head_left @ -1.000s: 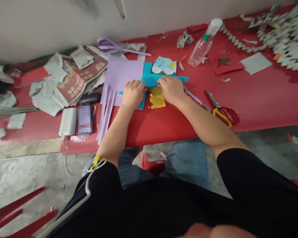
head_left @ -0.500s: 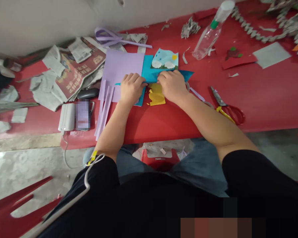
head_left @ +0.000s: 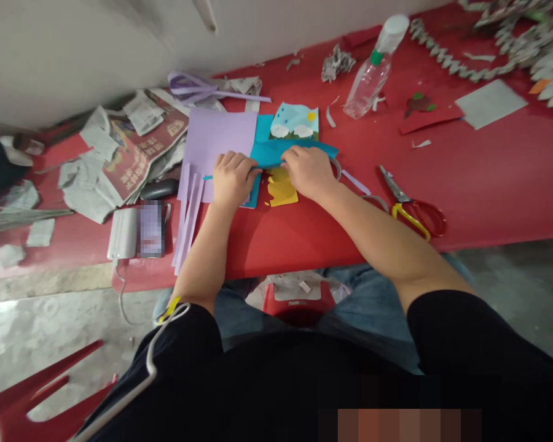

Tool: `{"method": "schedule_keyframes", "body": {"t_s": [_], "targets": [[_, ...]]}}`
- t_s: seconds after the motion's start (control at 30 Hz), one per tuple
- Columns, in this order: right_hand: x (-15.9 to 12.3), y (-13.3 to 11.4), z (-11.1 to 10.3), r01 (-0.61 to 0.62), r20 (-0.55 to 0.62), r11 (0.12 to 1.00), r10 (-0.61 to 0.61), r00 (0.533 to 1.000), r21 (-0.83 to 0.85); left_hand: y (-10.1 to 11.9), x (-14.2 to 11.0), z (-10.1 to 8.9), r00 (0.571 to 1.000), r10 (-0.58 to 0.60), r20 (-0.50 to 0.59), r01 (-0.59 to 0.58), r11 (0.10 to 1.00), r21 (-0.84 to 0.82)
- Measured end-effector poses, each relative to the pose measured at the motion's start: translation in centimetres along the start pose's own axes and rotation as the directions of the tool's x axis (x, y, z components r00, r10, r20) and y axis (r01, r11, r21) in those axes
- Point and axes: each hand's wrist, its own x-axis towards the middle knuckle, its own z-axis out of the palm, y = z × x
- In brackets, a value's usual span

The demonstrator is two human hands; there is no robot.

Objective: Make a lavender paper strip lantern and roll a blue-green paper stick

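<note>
Both my hands pinch the lower edge of a narrow, folded piece of blue paper. My left hand is closed on its left part, over a purple sheet. My right hand is closed farther along, and the paper's pointed end sticks out beyond it. Under and beside the left fingers lies more blue paper. A torn yellow piece of paper rests between the hands, nearer to me. Just behind the blue paper is a small picture card with clouds and a sun. My fingertips are partly hidden.
Scissors and a roll of tape lie to the right. A clear bottle stands behind. Purple strips, a phone, a white power bank and newspaper are on the left of the red table.
My hands stay on the blue paper, with small shifts of the fingers. The paper's right end spread wider, then narrowed somewhat. The whole view has tilted and shifted slightly.
</note>
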Motion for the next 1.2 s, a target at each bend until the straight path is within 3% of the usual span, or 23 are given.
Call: {"method": "schedule_keyframes", "body": {"t_s": [0.23,0.43,0.73,1.2], "targets": [[0.1,-0.4,0.1,0.015,0.011,1.0,-0.015,1.0,-0.013,0.3,0.3,0.8,0.999,-0.034,-0.003,0.034,0.999,0.032],[0.0,-0.8,0.0,-0.003,0.034,1.0,0.003,0.999,-0.009,0.8,0.0,0.6,1.0,0.022,0.013,-0.022,1.0,0.006],[-0.3,-1.1,-0.6,0.014,0.011,0.999,-0.015,1.0,0.047,1.4,0.0,0.8,0.998,-0.056,0.004,0.056,0.998,-0.029],[-0.2,-1.3,0.1,0.015,-0.036,0.999,-0.014,0.999,0.036,2.1,-0.2,1.3,0.996,-0.042,-0.082,0.04,0.999,-0.025]]}}
